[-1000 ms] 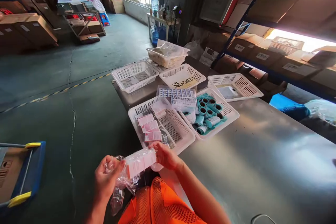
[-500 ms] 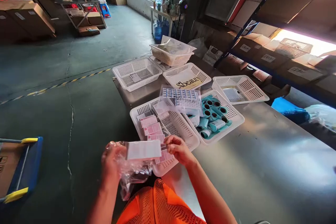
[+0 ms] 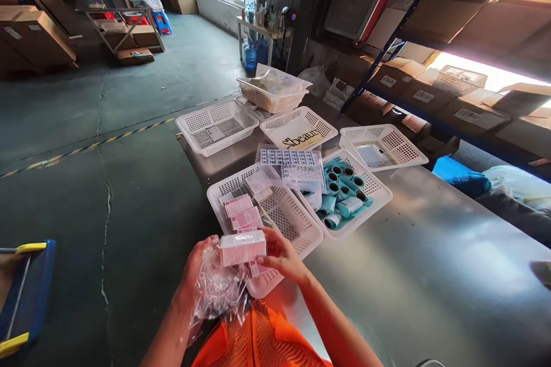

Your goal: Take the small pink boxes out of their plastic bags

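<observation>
The small white-and-pink box [image 3: 243,248] is pinched at its right end by the right hand [image 3: 282,253], fingers closed on it, just over the near corner of the closest white basket [image 3: 301,243]. The crinkled clear plastic bag [image 3: 219,289] is gripped by the left hand [image 3: 196,272], bunched up right under the box. Compared with a second ago, the box has been turned and pulled in tighter to the bag, and less of its length shows now, so it looks like it's being worked into the bag, though whether it's actually inside can't be told. More pink boxes [image 3: 241,212] are lying in that basket. Just behind it, teal tubes [image 3: 342,195] fill the next basket, with a clear sheet of labels [image 3: 293,163] laid across both. Everything sits on the steel desk [image 3: 430,264].
</observation>
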